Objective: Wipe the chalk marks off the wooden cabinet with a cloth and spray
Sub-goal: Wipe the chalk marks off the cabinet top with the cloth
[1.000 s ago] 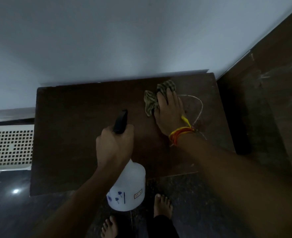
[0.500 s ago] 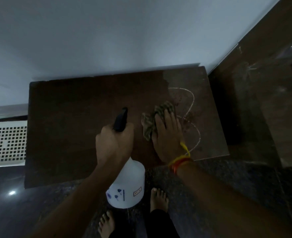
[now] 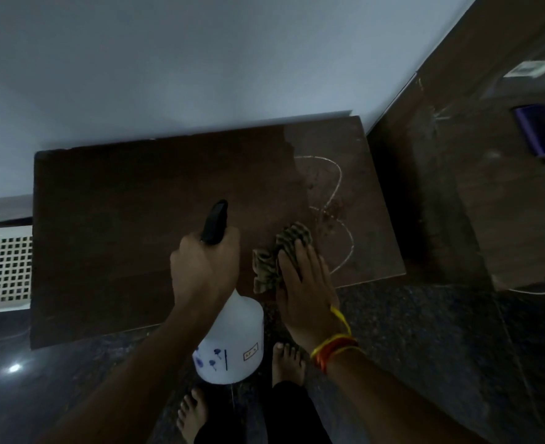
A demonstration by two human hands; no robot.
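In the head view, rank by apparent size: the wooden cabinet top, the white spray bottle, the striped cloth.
1. Wooden cabinet top, by far the largest.
2. White spray bottle, though it is held nearer the camera, which enlarges it.
3. Striped cloth, partly covered by the right hand, so its full extent is unsure.

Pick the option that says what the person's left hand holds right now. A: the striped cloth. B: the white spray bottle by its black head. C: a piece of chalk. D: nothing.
B: the left hand is closed around the black spray head of the white spray bottle, while the right hand presses the striped cloth on the wooden cabinet.
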